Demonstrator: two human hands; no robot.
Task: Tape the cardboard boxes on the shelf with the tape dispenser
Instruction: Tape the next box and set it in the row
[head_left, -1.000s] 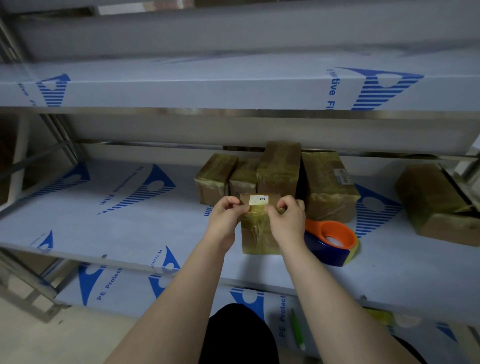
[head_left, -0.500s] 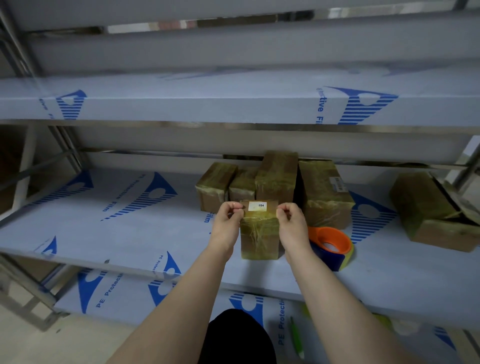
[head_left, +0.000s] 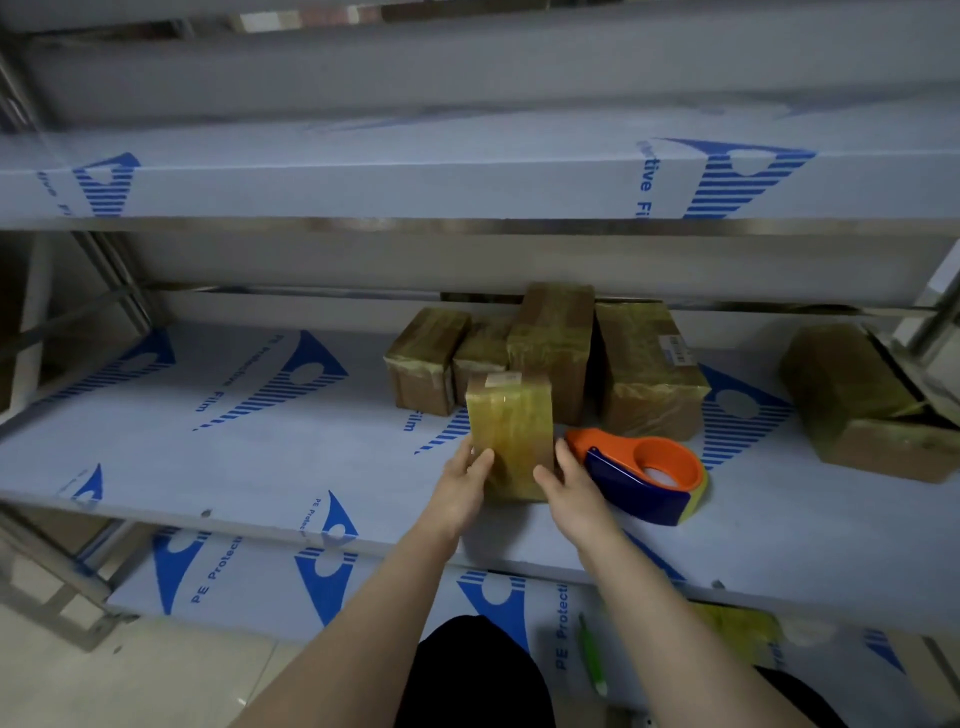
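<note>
A small tape-wrapped cardboard box stands upright on the middle shelf. My left hand holds its lower left side and my right hand holds its lower right side, fingers curled round the edges. An orange and blue tape dispenser lies on the shelf just right of my right hand, untouched. Behind the box stand several more taped boxes.
Another taped box lies at the shelf's far right beside a metal post. The upper shelf overhangs closely. A green pen and a yellowish item lie on the lower shelf.
My hands slid from the box's top, near its white label, down to its lower sides. The box is now turned so the label sits less visible on top.
</note>
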